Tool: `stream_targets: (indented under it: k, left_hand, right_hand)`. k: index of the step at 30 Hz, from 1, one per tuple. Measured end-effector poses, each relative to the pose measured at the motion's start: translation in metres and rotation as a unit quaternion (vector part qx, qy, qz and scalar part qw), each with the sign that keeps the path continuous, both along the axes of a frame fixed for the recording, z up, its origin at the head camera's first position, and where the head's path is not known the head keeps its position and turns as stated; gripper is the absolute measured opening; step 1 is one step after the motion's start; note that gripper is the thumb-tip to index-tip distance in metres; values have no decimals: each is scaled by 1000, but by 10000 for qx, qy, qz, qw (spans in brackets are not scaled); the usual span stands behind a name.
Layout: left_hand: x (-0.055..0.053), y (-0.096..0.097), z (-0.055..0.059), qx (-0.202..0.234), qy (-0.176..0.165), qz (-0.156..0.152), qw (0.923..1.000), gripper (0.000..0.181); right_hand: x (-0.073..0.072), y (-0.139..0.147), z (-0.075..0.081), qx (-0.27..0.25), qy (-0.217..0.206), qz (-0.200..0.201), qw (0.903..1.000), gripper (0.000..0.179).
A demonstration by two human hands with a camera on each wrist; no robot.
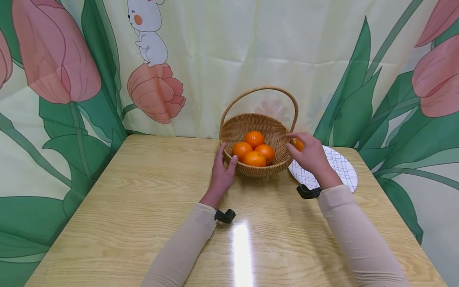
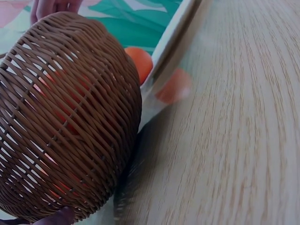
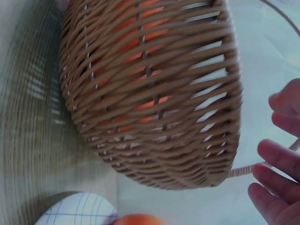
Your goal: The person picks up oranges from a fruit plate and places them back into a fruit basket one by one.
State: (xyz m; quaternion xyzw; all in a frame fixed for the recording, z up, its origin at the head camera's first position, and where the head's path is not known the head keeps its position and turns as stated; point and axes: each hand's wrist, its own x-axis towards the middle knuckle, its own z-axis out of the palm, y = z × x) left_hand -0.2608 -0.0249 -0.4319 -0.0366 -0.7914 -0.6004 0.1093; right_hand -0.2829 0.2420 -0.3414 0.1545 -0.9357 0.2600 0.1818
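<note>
A woven wicker basket [image 1: 263, 172] with a tall arched handle [image 1: 263, 87] stands at the back of the table, several oranges [image 1: 254, 158] piled in it. At its left side is my left hand [image 1: 222, 177], thumb and fingers spread and fairly straight, tips right at the rim. My right hand [image 1: 311, 153] hovers by the right rim, fingers relaxed and holding nothing; the right wrist view shows its fingers [image 3: 276, 168] apart from the weave, close to the handle. Another orange [image 1: 299, 144] is partly hidden behind this hand. The left wrist view shows only a left-hand digit [image 2: 58, 217].
A round white plate or mat with blue grid lines [image 1: 338, 167] lies on the right of the wooden table [image 1: 150, 207], partly behind the right arm. A curtain [image 1: 215, 48] printed with tulips and a white animal hangs close behind the basket and along both sides.
</note>
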Motion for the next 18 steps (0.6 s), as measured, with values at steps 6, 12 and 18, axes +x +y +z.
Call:
stream_targets:
  k: [6, 12, 18]
  left_hand:
    - [-1, 0, 0, 28, 71, -10, 10000, 61]
    - [-2, 0, -2, 105, 136, -36, 9998, 58]
    - [-3, 1, -5, 63, 152, -22, 9999, 57]
  right_hand:
    - [-7, 8, -4, -317, 128, -319, 9989, 34]
    - [-16, 18, -11, -405, 31, -627, 9972, 35]
    - [-24, 28, -19, -496, -86, -831, 9953, 37]
